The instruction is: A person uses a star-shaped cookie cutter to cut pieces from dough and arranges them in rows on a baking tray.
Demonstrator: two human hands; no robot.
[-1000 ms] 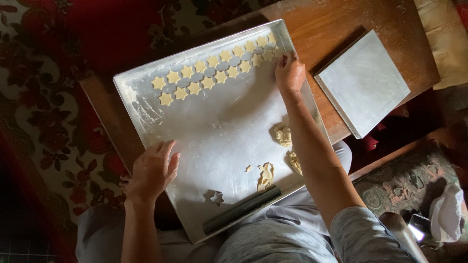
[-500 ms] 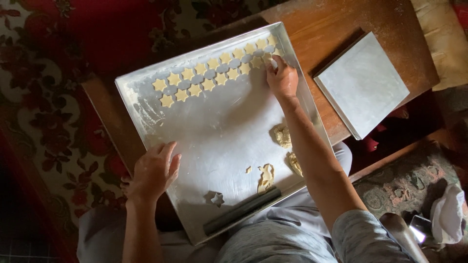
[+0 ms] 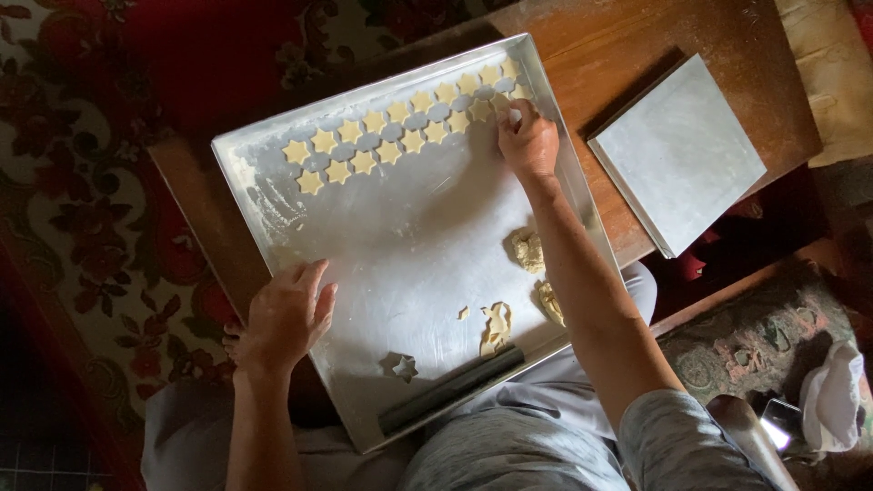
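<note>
While on tray [image 3: 273, 209], hands [image 3: 527, 141], star cookies [image 3: 364, 164].

Low wooden table on patterned red carpet, seen from above.

Brown wooden table [image 3: 709, 36], top worn and dusty, set at an angle; a small square metal tray [image 3: 682, 150] lies on its right part. Red floral carpet [image 3: 109, 109] fills the left and top, falling into deep shadow at lower left. Pale cushion [image 3: 832, 82] at upper right edge. White cloth [image 3: 832, 395] bundled at lower right. Soft daylight, brightest mid-frame.
</note>
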